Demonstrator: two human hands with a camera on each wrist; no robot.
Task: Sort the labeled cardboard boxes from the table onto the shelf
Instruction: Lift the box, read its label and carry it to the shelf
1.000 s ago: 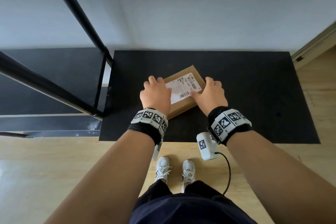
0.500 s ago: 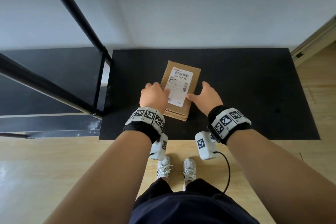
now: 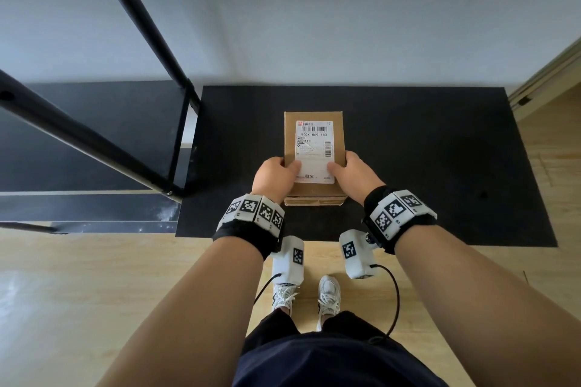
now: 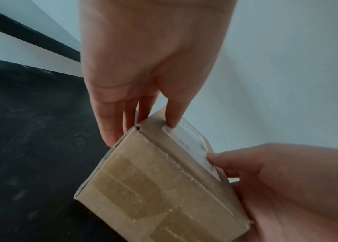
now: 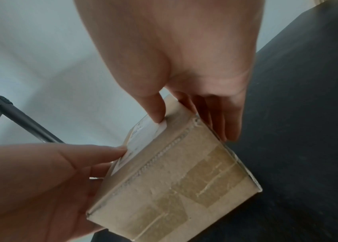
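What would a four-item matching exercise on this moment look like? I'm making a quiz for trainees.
Things:
1. box
2. label
3. shelf
4. left hand

Descriptions:
A. black frame, left of the table
B. white, with barcodes, on the box top
C. brown cardboard, held between both hands
D. thumb on the label, fingers on the box's left side

Pairs: 1-C, 2-B, 3-A, 4-D

Both hands (image 5: pixel 195 65) grip taped cardboard box (image 5: pixel 176 185), thumbs on label (image 5: pixel 143 132).
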